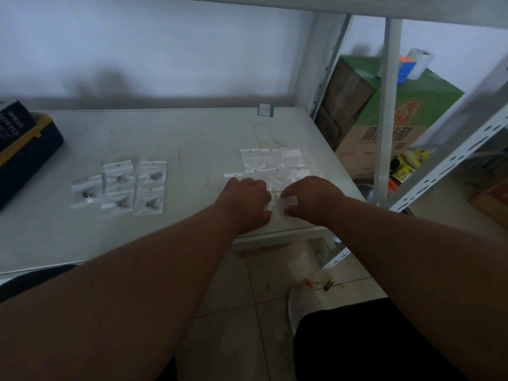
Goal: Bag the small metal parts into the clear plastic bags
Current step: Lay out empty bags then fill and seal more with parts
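Several empty clear plastic bags lie in rows on the right part of the white table. One more empty clear bag lies near the table's front right edge, between my hands. My left hand has its curled fingers on that bag's left edge. My right hand pinches its right side between thumb and fingers. On the left part of the table lie several bags with small metal parts inside. No loose metal part is visible.
A dark box with a yellow rim stands at the table's left edge. A small green-edged card lies at the back. White shelf posts and a green cardboard box stand to the right, with tiled floor below.
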